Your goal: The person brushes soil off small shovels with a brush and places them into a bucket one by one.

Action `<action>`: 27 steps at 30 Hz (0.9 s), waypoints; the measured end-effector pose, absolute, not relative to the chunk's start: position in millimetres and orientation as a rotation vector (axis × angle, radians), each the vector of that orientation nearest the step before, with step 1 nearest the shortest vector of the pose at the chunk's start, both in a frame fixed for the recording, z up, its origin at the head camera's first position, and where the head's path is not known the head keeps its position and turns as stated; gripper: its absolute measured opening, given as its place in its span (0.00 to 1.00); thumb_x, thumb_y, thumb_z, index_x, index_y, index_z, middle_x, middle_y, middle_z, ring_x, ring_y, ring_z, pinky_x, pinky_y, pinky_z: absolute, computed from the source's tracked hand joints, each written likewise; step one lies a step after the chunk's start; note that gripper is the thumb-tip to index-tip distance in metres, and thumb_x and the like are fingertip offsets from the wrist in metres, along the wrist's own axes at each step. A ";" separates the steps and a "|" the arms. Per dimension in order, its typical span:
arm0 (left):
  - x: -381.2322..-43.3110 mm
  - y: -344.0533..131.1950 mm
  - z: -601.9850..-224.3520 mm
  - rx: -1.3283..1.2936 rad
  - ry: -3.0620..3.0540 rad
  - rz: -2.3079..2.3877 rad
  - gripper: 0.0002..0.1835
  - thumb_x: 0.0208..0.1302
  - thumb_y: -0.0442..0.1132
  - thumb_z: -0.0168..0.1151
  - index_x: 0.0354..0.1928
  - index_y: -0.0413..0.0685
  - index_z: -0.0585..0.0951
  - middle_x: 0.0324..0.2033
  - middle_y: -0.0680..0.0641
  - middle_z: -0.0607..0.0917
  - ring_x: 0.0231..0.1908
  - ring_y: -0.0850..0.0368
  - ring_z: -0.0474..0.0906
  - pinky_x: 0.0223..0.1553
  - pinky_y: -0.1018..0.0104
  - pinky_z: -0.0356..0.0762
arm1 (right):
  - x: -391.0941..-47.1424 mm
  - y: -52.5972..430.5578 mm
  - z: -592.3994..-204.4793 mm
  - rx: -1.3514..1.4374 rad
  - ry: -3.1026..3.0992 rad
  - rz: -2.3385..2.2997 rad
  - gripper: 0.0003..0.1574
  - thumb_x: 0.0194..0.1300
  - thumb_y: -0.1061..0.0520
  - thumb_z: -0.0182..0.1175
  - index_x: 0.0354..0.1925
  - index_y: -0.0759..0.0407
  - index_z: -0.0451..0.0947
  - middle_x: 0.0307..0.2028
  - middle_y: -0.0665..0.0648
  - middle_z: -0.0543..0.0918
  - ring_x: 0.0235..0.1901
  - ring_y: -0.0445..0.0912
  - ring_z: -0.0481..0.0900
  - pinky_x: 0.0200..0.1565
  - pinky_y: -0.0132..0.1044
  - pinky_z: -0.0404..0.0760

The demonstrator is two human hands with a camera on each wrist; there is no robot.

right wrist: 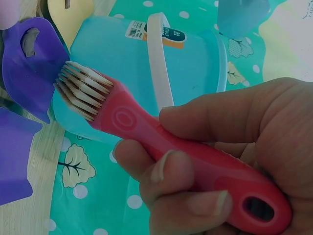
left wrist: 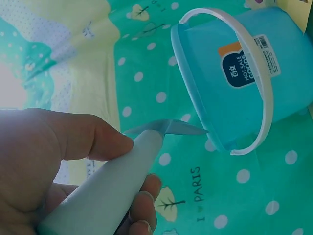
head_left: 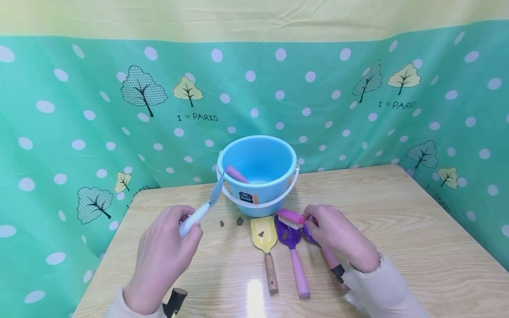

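Note:
My left hand grips the pale blue handle of a small trowel, its blade pointing up toward the bucket's left rim. In the left wrist view, the thumb lies along the trowel handle and fingers curl beneath it. My right hand holds a pink brush by its handle. The brush's pale bristles face a purple shovel with a mauve handle, overlapping its scoop in the head view. A second purple tool lies partly hidden under my right hand.
A light blue bucket with a white handle stands at the table's back, a mauve handle leaning inside. A yellow shovel with a wooden handle lies in front. Dark crumbs dot the wooden table. A polka-dot curtain hangs behind.

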State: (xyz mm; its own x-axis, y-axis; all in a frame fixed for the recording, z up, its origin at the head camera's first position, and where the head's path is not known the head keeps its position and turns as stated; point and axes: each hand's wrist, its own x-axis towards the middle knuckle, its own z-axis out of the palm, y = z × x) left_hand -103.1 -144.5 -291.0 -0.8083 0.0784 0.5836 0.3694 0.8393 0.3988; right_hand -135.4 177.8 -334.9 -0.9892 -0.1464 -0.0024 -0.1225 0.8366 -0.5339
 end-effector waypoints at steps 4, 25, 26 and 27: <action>-114.6 -140.7 -284.7 -0.389 -2.432 -0.681 0.10 0.49 0.32 0.62 0.36 0.43 0.81 0.26 0.49 0.78 0.22 0.58 0.68 0.21 0.64 0.65 | -135.0 178.3 -335.3 -0.223 2.976 -0.857 0.09 0.61 0.65 0.58 0.39 0.57 0.82 0.26 0.50 0.78 0.23 0.43 0.72 0.24 0.36 0.73; -179.1 -121.4 -256.2 -0.472 -2.621 -0.662 0.11 0.51 0.32 0.59 0.38 0.41 0.81 0.27 0.48 0.80 0.25 0.52 0.71 0.25 0.61 0.67 | -134.5 177.3 -335.3 -0.227 2.977 -0.868 0.09 0.61 0.65 0.58 0.39 0.58 0.82 0.26 0.50 0.78 0.22 0.42 0.72 0.23 0.35 0.73; -182.6 -120.1 -255.2 -0.478 -2.635 -0.652 0.11 0.51 0.32 0.59 0.38 0.41 0.81 0.27 0.48 0.80 0.25 0.52 0.71 0.25 0.61 0.67 | -134.4 177.5 -335.3 -0.228 2.977 -0.868 0.09 0.61 0.65 0.58 0.39 0.58 0.82 0.26 0.50 0.78 0.22 0.42 0.72 0.24 0.35 0.73; -185.7 -118.8 -254.4 -0.481 -2.650 -0.642 0.11 0.51 0.32 0.59 0.38 0.41 0.81 0.26 0.48 0.79 0.25 0.52 0.71 0.24 0.61 0.67 | -134.3 177.7 -335.4 -0.222 2.977 -0.867 0.09 0.61 0.65 0.58 0.39 0.58 0.82 0.26 0.50 0.78 0.22 0.42 0.72 0.24 0.35 0.73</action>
State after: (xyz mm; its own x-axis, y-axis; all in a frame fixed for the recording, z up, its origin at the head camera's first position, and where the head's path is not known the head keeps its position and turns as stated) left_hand -185.7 -118.8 -254.4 -0.8729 0.2367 0.4267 0.4057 0.8379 0.3651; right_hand -134.3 177.7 -335.4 -0.9892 -0.1462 0.0081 -0.1277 0.8341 -0.5366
